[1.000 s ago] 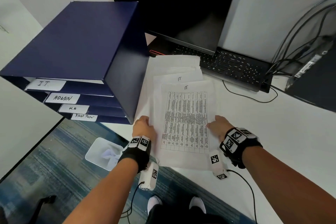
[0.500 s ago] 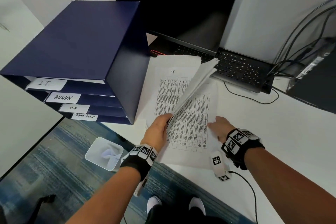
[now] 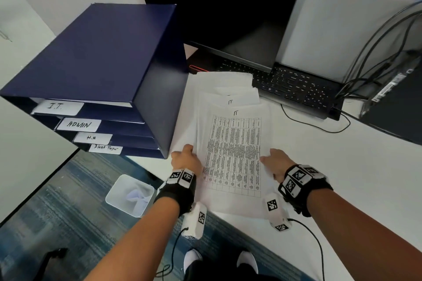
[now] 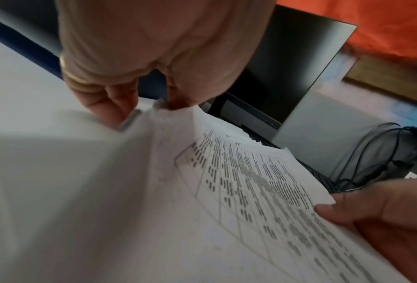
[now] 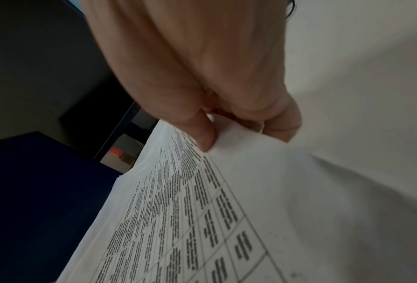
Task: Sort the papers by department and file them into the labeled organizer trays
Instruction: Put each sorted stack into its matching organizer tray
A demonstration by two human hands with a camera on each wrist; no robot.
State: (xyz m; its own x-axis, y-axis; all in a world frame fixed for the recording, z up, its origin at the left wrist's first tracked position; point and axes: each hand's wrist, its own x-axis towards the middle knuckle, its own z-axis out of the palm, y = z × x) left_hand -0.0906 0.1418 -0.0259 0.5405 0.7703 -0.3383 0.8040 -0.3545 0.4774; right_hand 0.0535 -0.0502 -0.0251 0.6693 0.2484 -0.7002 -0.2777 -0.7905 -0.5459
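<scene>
A stack of white papers (image 3: 230, 157) lies on the white desk (image 3: 342, 166), right of a dark blue organizer (image 3: 96, 52). The top sheet carries a printed table and a handwritten "IT"; another "IT" sheet peeks out behind it. The organizer's trays are labelled I.T. (image 3: 57, 107), ADMIN (image 3: 78, 124), H.R (image 3: 92, 138) and Blank Paper (image 3: 105, 148). My left hand (image 3: 190, 150) pinches the stack's left edge, seen close in the left wrist view (image 4: 144, 113). My right hand (image 3: 266, 157) pinches the right edge, thumb on top (image 5: 226, 134).
A black keyboard (image 3: 296, 89) and a dark monitor (image 3: 228, 7) stand just behind the papers. Cables (image 3: 315, 125) and a black computer case (image 3: 392, 102) sit at the right. A white bin (image 3: 130, 195) stands on the carpet below the desk's front edge.
Half a second ago my left hand had the upper sheets lifted up on edge; they now lie flat on the stack again. My right hand has stayed at the right edge.
</scene>
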